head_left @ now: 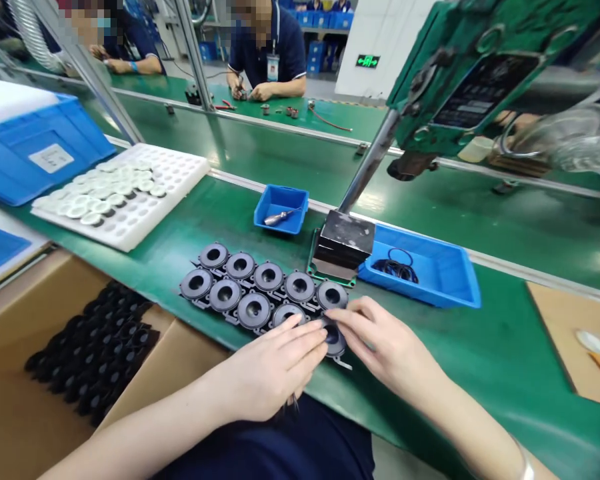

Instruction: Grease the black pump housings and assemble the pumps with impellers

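Along the near edge of the bench (490,347), round black parts (254,311) sit in two tight rows, presumably for easy reach. My left hand (274,367) lies straight-fingered over the nearer row, perhaps steadying it; my right hand (385,339) curls at its right end. I can't tell whether either grips anything.

Through the head camera I am looking at a factory assembly floor. Long green workbenches (480,347) are running across the view, and a heavy green press (420,100) is looming over the near one. Round black parts (240,317) are sitting in rows, while a blue bin (437,267) is holding black rings (397,270). Co-workers (291,50) in matching dark shirts are working opposite, one wearing a badge (273,68). A green exit sign (367,61) is glowing beyond.
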Available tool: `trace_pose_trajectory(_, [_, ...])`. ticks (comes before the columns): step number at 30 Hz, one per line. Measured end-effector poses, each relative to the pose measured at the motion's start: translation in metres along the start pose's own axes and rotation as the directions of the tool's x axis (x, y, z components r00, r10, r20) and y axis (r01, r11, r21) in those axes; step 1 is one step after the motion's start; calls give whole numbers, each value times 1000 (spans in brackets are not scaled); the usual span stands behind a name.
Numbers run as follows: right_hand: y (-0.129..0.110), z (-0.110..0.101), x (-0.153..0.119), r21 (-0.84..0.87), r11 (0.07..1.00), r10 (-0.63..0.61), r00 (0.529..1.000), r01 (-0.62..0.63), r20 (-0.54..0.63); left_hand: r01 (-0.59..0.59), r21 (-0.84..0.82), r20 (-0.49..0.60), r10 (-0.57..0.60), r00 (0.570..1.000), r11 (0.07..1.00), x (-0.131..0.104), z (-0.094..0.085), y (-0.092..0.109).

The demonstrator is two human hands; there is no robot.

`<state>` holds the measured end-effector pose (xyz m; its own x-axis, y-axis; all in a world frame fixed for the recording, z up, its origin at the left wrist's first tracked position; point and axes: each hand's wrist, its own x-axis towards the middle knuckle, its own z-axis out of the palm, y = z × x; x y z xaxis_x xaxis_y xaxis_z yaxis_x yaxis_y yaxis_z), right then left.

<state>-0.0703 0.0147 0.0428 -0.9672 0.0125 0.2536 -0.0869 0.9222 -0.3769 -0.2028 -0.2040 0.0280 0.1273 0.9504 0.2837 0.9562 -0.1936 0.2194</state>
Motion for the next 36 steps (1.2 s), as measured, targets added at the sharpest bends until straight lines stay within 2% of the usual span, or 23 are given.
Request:
trace_pose_trajectory(2, [-2, -6, 2, -93, 990, -95, 992, 103, 83, -11, -5, -8, 11, 1000, 1000, -3, 0, 1])
trace_pose_trajectory(4, [-4, -12, 6, -161, 976, -122, 982, 144, 143, -28, -11, -5, 28, 1000, 1000, -6, 1, 1])
trace_pose_trajectory(10, [3, -28, 14, -230, 927, -244, 942, 297, 231, -65, -5, -33, 64, 997, 998, -4, -2, -2])
trace_pose_trajectory(15, [8, -39, 12, -197, 877, -380, 884, 438, 273, -61, 66, 75, 56, 996, 996, 0, -9, 3])
trace_pose_trajectory(19, [11, -41, 6, -107, 897, -395, 886, 429, 242, -72, 110, 78, 64, 995, 991, 1, -8, 7])
trace_pose_trajectory(22, [11, -33, -3, 58, 941, -339, 925, 334, 173, -55, 111, 55, 49, 997, 992, -1, -5, 10])
trace_pose_trajectory(25, [5, -17, -14, 208, 943, -278, 958, 259, 71, -39, 87, 70, 33, 997, 995, -3, -1, 12])
trace_pose_trajectory(29, [-10, -4, -25, 237, 939, -244, 969, 248, -48, -41, 58, 50, 38, 998, 998, -4, 4, 11])
trace_pose_trajectory(31, [-16, -6, -29, 265, 948, -129, 975, 175, -181, -43, 25, 12, 43, 999, 999, -4, 3, 8])
trace_pose_trajectory(32, [-19, -10, -31, 298, 948, -27, 960, 113, -279, -38, -2, -13, 38, 999, 999, -4, 2, 6])
trace_pose_trajectory(34, [-25, -17, -34, 404, 915, 189, 891, -7, -413, 16, -65, -97, -22, 995, 998, -1, -3, 2])
trace_pose_trajectory(35, [-29, -19, -35, 461, 886, 258, 874, -45, -411, 66, -101, -144, -81, 986, 993, 2, -6, 1])
trace_pose_trajectory(36, [-34, -20, -36, 522, 851, 284, 887, -58, -364, 117, -132, -186, -141, 972, 984, 7, -10, 0])
